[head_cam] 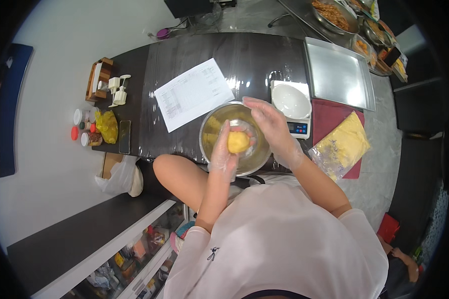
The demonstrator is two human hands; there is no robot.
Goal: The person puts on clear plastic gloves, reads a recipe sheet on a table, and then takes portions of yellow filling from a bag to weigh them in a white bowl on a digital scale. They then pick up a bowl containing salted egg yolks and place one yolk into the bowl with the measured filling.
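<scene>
In my left hand (224, 149), gloved in clear plastic, rests a rounded yellow ball of dough-like paste (238, 142). It is held above a stainless steel bowl (206, 162), whose inside has yellow patches along the left wall. My right hand (271, 127), in the same kind of glove, is stretched flat over the bowl's right rim with nothing in it. Just right of that hand stands a white digital kitchen scale (302, 131) bearing a white oval dish (291, 101). A printed sheet of paper (194, 93) lies beyond the bowl to the left.
At right, a bag of yellow paste (344, 145) lies on a dark red cloth (323, 125), below a metal tray (340, 74). White plunger moulds (119, 91), a phone (125, 136), a yellow bag (107, 127) and jars (91, 139) are at left. A person (404, 261) is at lower right.
</scene>
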